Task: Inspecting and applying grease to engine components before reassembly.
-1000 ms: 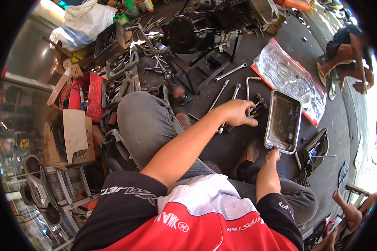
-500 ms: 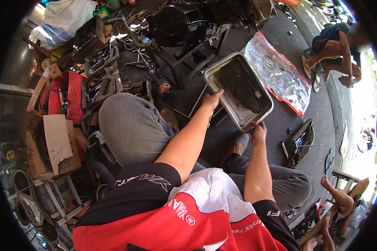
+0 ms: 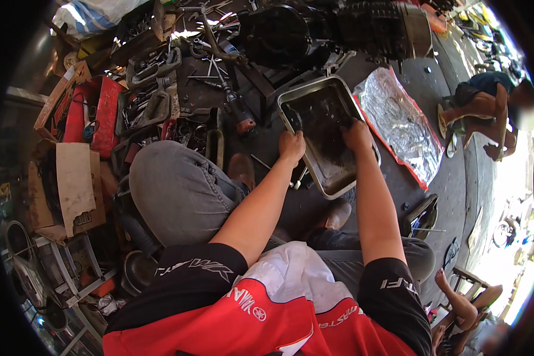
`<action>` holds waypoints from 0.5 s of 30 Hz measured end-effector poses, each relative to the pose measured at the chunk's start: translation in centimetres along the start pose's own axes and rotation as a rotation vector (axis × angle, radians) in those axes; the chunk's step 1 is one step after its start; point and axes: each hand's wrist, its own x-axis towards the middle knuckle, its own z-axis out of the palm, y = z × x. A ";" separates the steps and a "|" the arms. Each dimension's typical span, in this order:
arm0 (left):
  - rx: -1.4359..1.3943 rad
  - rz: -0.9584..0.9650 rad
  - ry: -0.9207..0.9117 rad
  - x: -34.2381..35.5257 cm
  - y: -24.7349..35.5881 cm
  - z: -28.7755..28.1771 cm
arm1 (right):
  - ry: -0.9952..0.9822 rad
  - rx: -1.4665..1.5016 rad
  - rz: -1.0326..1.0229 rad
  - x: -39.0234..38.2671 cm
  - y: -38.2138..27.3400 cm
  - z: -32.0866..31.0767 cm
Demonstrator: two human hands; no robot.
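A shallow rectangular metal pan [image 3: 324, 178] with dark, oily residue on its bottom is in front of me, its far end close to the engine. My left hand [image 3: 292, 146] is closed on the pan's left rim, thumb over the edge. My right hand [image 3: 358, 137] grips the right rim, its fingertips reaching over the dark inside. The engine [image 3: 374, 29], a dark, greasy block with a round cover, sits just beyond the pan's far edge.
A silver plastic sheet with red edging [image 3: 400, 127] lies right of the pan. Left are a power tool [image 3: 243, 120], trays of wrenches [image 3: 145, 107] and a red box [image 3: 105, 121]. A person [image 3: 486, 107] squats at the far right; another person's legs [image 3: 460, 296] show lower right.
The pan has moved and turned slightly, its far end now close to the engine. My right hand has gone from the near corner farther up the right rim. My view has shifted.
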 end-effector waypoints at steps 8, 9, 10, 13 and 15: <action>0.000 0.037 -0.030 1.0 3.0 -1.1 | 0.225 0.290 -0.293 -1.2 -2.3 -4.9; -0.009 0.047 -0.013 1.3 3.4 -1.1 | 0.233 0.293 -0.263 -2.3 -2.9 -6.0; -0.017 0.056 0.003 1.6 3.6 -1.1 | 0.273 0.290 -0.284 -3.4 -3.4 -6.9; -0.050 0.065 0.002 2.7 4.3 -1.1 | 0.274 0.304 -0.270 -6.5 -5.1 -8.8; -0.055 0.079 0.003 3.1 4.5 -1.2 | 0.334 0.346 -0.269 -7.7 -6.2 -9.7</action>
